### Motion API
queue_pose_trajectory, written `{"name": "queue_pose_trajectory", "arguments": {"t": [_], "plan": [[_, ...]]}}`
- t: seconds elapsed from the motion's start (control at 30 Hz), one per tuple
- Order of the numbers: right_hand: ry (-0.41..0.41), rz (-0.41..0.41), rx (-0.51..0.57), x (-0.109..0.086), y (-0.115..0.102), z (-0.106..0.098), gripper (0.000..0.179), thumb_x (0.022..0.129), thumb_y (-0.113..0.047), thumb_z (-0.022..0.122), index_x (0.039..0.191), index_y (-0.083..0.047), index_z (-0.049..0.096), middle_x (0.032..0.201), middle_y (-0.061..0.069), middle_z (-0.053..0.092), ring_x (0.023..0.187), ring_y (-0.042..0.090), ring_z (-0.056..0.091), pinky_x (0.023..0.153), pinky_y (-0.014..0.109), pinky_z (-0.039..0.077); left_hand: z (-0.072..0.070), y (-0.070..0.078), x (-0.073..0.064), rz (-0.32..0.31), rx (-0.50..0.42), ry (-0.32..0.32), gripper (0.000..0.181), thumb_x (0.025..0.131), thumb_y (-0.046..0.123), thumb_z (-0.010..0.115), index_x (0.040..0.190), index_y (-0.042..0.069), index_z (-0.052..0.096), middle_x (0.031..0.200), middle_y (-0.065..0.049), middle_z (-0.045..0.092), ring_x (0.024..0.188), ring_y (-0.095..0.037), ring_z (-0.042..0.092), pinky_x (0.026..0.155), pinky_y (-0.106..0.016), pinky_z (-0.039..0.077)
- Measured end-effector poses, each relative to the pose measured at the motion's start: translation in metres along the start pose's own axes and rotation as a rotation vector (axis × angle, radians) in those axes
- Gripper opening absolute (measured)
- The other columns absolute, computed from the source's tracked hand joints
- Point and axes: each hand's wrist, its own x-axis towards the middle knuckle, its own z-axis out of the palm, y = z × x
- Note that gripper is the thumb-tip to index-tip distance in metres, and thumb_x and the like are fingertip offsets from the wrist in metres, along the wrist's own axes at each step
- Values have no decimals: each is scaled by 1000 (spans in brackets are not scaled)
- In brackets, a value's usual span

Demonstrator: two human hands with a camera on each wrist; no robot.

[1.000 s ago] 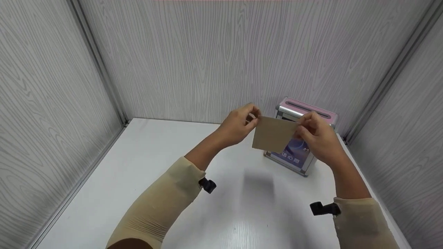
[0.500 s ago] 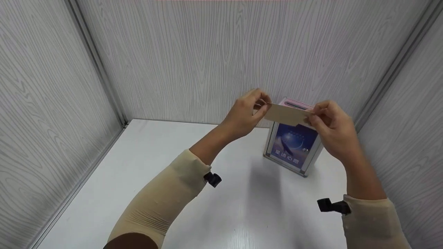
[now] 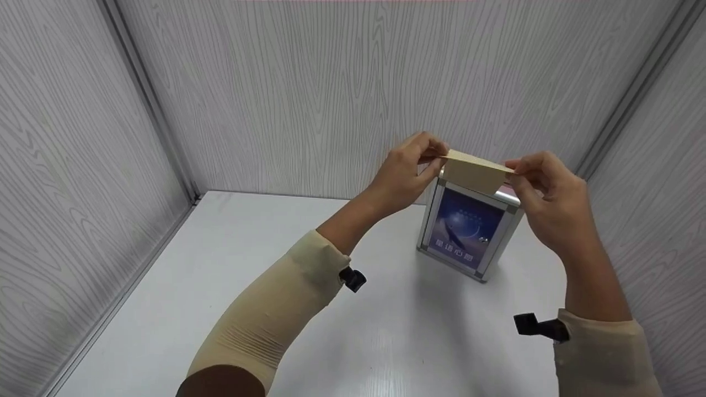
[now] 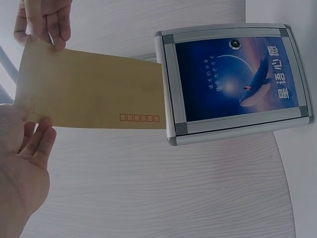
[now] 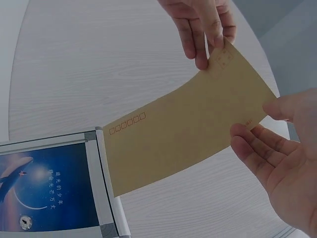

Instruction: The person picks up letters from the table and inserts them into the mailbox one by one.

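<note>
A brown paper envelope (image 3: pixel 475 174) spans the space between both hands, above a box (image 3: pixel 465 229) with a silver frame and a blue picture front. My left hand (image 3: pixel 409 172) pinches the envelope's upper left corner between thumb and fingers. At the upper right corner, my right hand (image 3: pixel 553 199) pinches it the same way. In the left wrist view, the envelope (image 4: pixel 94 89) shows a row of red postcode squares, and its lower edge is right at the box's top. The right wrist view shows the envelope (image 5: pixel 183 124) slightly bowed. The slot in the box's pink top is hidden.
The box stands tilted to my view on a white table (image 3: pixel 265 237), towards the right. Grey wood-grain panels (image 3: pixel 287 99) enclose the table at the back and both sides. A small round lock (image 4: pixel 235 44) sits on the box's front.
Both hands have moved up and to the right with the envelope, bringing it from in front of the box to over its top. The envelope has tipped, and the box's front is uncovered.
</note>
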Motion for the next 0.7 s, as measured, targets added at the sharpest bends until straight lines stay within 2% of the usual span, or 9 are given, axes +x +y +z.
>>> {"name": "queue_pose_trajectory", "arguments": {"t": [0.13, 0.23, 0.37, 0.57, 0.7], "plan": [[16, 2, -36, -1, 0, -3, 18, 104, -24, 54, 113, -9, 57, 127, 0, 68, 109, 3, 65, 98, 13, 47, 4, -1, 3, 8, -28, 6, 15, 105, 16, 53, 116, 7, 58, 123, -6, 62, 122, -10, 62, 103, -10, 45], [26, 10, -21, -1, -1, -5, 16, 104, -23, 55, 113, -10, 58, 129, 0, 68, 111, 4, 65, 98, 13, 47, 6, -1, 4, 28, -41, 23, 14, 104, 14, 54, 115, 6, 58, 124, -6, 62, 122, -10, 62, 103, -11, 46], [44, 8, -2, 0, 1, -7, 16, 103, -22, 57, 111, -10, 60, 128, 1, 69, 110, 1, 64, 96, 10, 46, 8, 0, 7, 51, -57, 40, 14, 104, 13, 54, 115, 5, 58, 124, -7, 62, 122, -11, 62, 102, -11, 46], [22, 39, -76, 1, 10, -4, 19, 103, -28, 56, 114, -13, 59, 127, -4, 69, 107, -4, 61, 98, 11, 47, 17, -7, 9, -22, -79, 17, 15, 105, 15, 53, 117, 7, 57, 125, -6, 61, 123, -11, 62, 102, -11, 46], [0, 73, -104, 1, 14, -3, 21, 104, -32, 54, 117, -16, 59, 127, -6, 69, 107, -3, 61, 93, 11, 47, 21, -10, 10, -56, -96, 16, 16, 105, 17, 53, 118, 9, 57, 125, -5, 61, 123, -10, 62, 102, -12, 47]]}}
